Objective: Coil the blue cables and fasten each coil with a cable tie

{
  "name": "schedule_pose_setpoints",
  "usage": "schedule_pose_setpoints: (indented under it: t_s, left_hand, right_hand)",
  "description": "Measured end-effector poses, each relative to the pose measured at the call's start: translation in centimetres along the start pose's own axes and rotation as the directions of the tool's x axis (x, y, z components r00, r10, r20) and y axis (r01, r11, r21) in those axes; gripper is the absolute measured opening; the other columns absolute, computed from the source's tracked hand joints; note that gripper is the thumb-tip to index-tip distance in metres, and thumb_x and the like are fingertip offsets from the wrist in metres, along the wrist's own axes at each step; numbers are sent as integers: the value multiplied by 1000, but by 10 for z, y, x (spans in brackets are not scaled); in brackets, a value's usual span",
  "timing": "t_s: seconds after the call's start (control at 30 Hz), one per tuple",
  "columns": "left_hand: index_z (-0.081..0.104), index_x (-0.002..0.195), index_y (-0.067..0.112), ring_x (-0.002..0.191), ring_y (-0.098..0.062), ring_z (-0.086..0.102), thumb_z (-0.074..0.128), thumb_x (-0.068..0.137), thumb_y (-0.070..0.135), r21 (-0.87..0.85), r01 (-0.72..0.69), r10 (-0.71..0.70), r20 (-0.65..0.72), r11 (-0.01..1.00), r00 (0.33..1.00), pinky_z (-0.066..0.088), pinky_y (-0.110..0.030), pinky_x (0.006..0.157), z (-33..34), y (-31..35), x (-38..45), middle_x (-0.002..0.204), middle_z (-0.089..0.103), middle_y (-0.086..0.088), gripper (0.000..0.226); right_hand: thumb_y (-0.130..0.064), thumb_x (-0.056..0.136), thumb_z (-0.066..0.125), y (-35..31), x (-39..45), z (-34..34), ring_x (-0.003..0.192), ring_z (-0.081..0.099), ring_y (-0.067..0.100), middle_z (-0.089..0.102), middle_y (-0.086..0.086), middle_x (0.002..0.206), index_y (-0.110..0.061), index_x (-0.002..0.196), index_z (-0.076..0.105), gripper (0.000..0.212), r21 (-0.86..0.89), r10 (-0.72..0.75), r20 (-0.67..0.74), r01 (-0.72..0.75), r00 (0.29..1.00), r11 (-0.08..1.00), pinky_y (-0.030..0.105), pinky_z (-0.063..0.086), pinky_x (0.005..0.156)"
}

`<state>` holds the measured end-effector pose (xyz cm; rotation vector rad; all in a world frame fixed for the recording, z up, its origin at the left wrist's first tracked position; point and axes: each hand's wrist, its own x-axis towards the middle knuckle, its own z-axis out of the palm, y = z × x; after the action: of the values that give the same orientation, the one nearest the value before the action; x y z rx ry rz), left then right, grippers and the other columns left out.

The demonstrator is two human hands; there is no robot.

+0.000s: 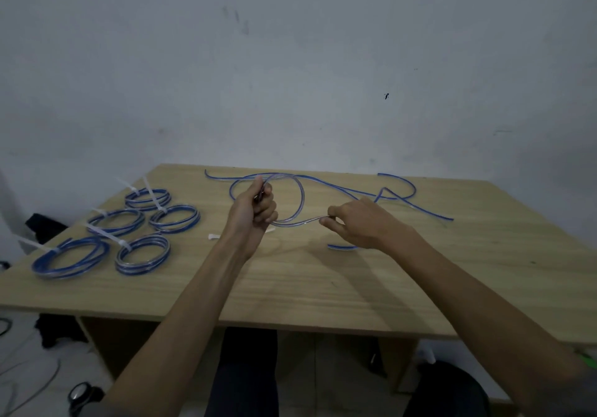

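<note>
A loose blue cable (400, 205) sprawls across the far middle and right of the wooden table (323, 287). One loop of it (302, 195) stands up between my hands. My left hand (255, 208) is shut in a fist around the loop's left side. My right hand (358, 222) pinches the cable where it leaves the loop's lower right. A white cable tie (214, 237) lies on the table just left of my left wrist, partly hidden by it. A short blue cable end (342, 248) shows under my right hand.
Several finished blue coils (142, 255), each bound with a white cable tie, lie grouped at the table's left. The wall rises right behind the table's far edge. A dark object (45, 226) sits beyond the left edge; cables and a watch-like object (82, 395) lie on the floor.
</note>
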<state>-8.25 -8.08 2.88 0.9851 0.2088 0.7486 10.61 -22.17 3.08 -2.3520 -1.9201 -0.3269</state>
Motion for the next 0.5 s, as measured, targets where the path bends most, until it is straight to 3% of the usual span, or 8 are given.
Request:
schedule_pose_setpoints:
  t_s: [0.17,0.33,0.5]
  left_hand:
    - [50,71,11,39,-10,19,46,105,38,355,-121,130,0,927,992,21,-24,48,1,1,-7,47,25,4,43]
    - [47,69,11,51,-14,18,44,106,34,523,-160,95,149,837,984,20,-27,53,1,4,-15,55,22,4,44]
    - [57,66,13,56,-17,30,44,105,41,759,-308,74,327,573,942,25,-28,54,13,0,-22,57,36,-1,50]
  right_hand:
    - [-40,106,26,6,7,-8,81,55,25,54,2,82,-14,99,60,43,-205,-53,-48,42,997,978,40,40,89]
    - [-46,109,21,13,12,-26,91,57,22,62,0,94,-21,97,55,44,-315,1,214,68,977,946,38,37,90]
    - [-58,103,34,19,21,-38,89,57,20,60,-1,88,-22,93,58,45,-260,145,252,-78,957,962,36,38,80]
